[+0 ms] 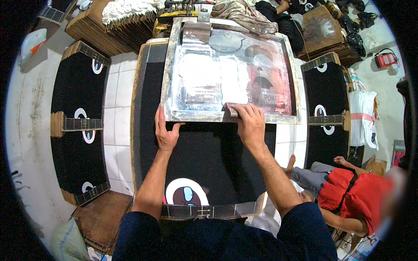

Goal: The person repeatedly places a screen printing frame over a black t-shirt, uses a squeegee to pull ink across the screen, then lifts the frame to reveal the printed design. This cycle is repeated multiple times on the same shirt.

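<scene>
A screen printing frame (204,116) with a pale border and a glossy, see-through mesh lies over the far part of a board covered in black cloth (209,152). My left hand (167,134) grips its near left corner, fingers along the outer side and thumb at the near edge. At the middle of that near edge, my right hand (251,126) is closed on a short brownish strip (231,112), which bends over the border; its fingertips rest over the mesh. A white ring print with a dark, blue-marked centre (187,192) shows on the cloth near me.
More black-cloth boards with ring prints stand at left (80,100) and right (324,95). Behind are stacked brown boards (93,26) and a crumpled stained cloth (244,15). A person in red (348,191) sits close at right; a fire extinguisher (385,60) is farther off.
</scene>
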A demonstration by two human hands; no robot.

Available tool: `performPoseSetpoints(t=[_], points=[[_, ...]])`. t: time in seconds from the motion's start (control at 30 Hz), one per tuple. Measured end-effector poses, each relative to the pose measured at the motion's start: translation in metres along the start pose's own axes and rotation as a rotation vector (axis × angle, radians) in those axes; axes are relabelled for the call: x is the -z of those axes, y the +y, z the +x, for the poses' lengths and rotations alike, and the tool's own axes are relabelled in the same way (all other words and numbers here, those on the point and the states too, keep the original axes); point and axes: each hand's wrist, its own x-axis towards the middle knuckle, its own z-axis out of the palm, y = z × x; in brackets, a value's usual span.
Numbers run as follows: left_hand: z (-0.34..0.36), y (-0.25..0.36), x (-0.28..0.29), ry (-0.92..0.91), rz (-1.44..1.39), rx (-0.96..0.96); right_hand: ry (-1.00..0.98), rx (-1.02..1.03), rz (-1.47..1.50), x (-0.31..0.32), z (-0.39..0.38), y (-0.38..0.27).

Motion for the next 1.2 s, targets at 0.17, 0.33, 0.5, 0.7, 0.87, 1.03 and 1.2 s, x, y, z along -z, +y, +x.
performPoseSetpoints(t=[0.17, 0.33, 0.5, 0.7, 0.87, 1.03, 1.2], points=[[0.046, 0.062, 0.035, 0.182, -0.095, -0.19, 0.231, 0.053, -0.025, 0.036, 0.031, -0.015], [0.139, 0.089, 0.075, 0.234, -0.418, -0.073, 0.482, 0.084, -0.104, 0.116, 0.142, -0.013], [0.036, -0.1, 0.147, 0.143, -0.27, 0.372, 0.397, -0.004, -0.199, 0.186, 0.229, -0.01], [-0.379, -0.232, 0.206, 0.069, -0.886, 1.862, 0.298, -0.123, -0.285, 0.225, 0.292, 0.001], [-0.477, -0.212, 0.22, -0.193, -0.396, 1.314, 0.142, -0.202, -0.27, 0.239, 0.319, 0.015], [-0.447, -0.177, 0.212, -0.111, 0.46, 0.613, 0.122, -0.088, -0.356, 0.242, 0.329, 0.02], [-0.442, -0.188, 0.225, -0.073, 0.376, 1.08, 0.113, -0.14, -0.377, 0.24, 0.33, 0.022]])
